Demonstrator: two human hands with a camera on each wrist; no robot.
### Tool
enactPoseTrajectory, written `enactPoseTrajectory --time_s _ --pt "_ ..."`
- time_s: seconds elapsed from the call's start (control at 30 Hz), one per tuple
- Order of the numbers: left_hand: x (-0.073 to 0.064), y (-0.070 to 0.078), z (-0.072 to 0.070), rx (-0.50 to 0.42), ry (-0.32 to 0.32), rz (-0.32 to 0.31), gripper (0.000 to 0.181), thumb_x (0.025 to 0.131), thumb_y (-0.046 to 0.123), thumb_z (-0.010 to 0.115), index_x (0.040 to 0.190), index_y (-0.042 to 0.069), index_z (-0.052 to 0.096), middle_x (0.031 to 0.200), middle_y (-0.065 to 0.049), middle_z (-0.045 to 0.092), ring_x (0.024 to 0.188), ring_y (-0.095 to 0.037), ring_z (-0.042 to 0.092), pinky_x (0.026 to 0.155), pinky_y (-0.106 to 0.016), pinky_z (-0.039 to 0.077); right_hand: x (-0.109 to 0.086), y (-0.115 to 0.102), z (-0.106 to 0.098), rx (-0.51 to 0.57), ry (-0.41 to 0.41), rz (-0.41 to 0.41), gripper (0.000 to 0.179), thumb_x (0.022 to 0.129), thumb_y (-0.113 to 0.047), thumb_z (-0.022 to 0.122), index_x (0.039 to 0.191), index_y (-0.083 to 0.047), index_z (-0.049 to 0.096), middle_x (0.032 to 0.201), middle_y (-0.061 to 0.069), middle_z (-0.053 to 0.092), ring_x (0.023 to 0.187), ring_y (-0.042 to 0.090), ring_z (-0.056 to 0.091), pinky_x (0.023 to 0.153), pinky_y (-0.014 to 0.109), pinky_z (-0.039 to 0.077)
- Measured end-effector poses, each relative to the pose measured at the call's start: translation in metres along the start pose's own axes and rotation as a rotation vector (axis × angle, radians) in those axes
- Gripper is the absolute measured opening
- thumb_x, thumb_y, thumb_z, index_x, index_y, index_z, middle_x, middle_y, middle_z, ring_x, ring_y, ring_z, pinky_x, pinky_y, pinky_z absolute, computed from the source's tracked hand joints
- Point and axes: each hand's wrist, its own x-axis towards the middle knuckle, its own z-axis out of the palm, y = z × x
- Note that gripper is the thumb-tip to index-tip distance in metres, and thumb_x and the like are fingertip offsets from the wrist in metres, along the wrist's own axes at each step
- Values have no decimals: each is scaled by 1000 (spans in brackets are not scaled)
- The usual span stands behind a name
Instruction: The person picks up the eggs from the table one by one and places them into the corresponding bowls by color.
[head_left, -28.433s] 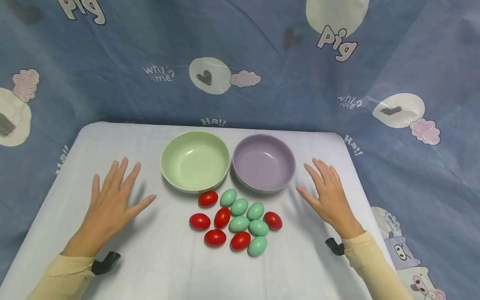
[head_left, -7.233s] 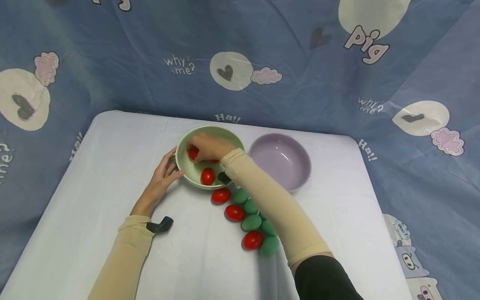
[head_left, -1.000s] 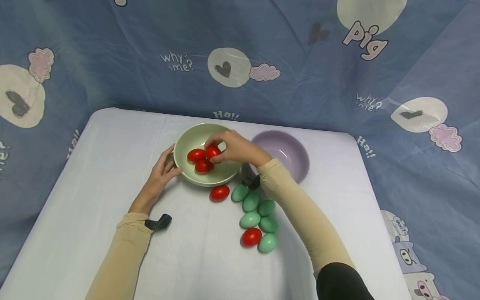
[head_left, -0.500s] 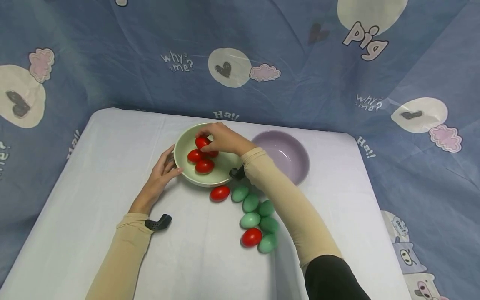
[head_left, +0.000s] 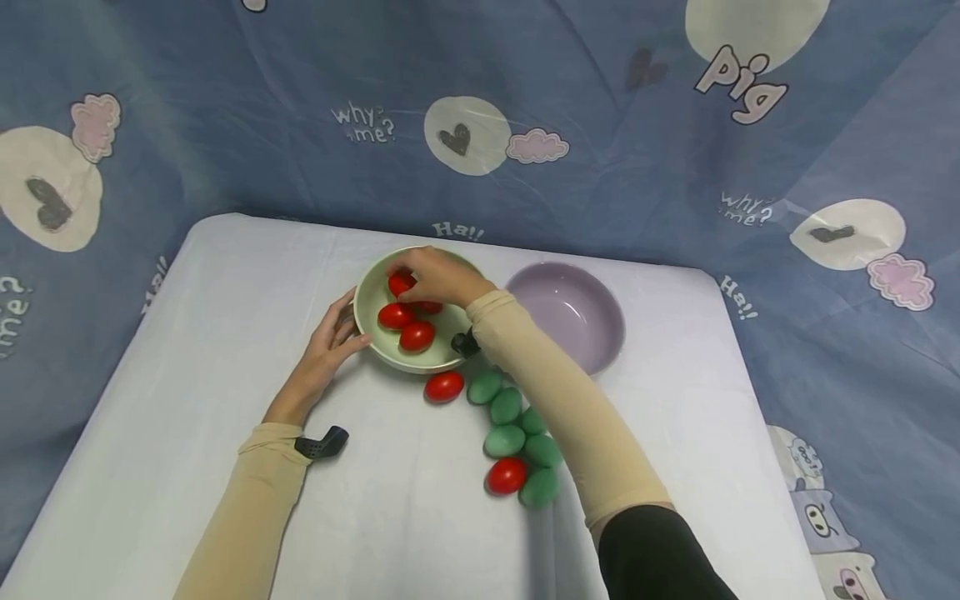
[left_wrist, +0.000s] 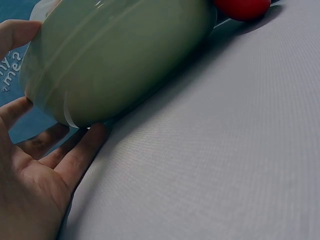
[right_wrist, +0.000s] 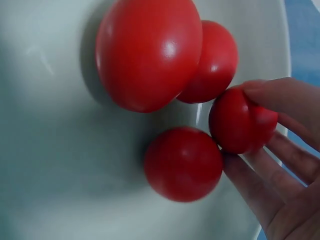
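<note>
My left hand (head_left: 318, 360) holds the left side of a light green bowl (head_left: 408, 364); in the left wrist view its thumb is at the rim and its fingers lie along the outer wall (left_wrist: 125, 60). Inside that bowl my right hand (head_left: 442, 277) pinches a red egg (right_wrist: 235, 122) between thumb and fingers, at the far left part of the bowl. Other red eggs (head_left: 417, 337) lie beside it on the bowl's floor, and the right wrist view shows them clustered against the held one. The right forearm crosses over part of the bowl's right side.
A purple bowl (head_left: 603, 333) with nothing in it stands just right, partly behind the right sleeve. In front lie several green eggs (head_left: 504, 440) and two red eggs, one near the green bowl (head_left: 444, 387) and one lower down (head_left: 506, 476). White cloth (head_left: 375, 517) covers the table.
Over the last second my right hand has moved left and away within the green bowl, carrying the red egg. Compared with earlier, more red eggs are in the bowl. My left hand has stayed put.
</note>
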Motion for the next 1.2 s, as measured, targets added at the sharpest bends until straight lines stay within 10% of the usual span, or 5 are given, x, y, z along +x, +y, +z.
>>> enactPoseTrajectory --time_s 0.57,1.2 --pt "0 1 0 16 -2 4 78 102 20 65 165 31 21 169 -11 30 156 -35 33 109 -7 40 7 2 7 -36 -83 18 36 92 -15 77 128 -9 71 123 4 72 111 18 62 105 28 51" --pt "0 3 0 9 6 8 78 102 16 64 165 28 21 167 -15 31 155 -37 34 106 -6 41 -27 -3 -4 63 17 -39 42 91 -19 81 130 -7 70 129 5 72 123 21 67 109 31 52"
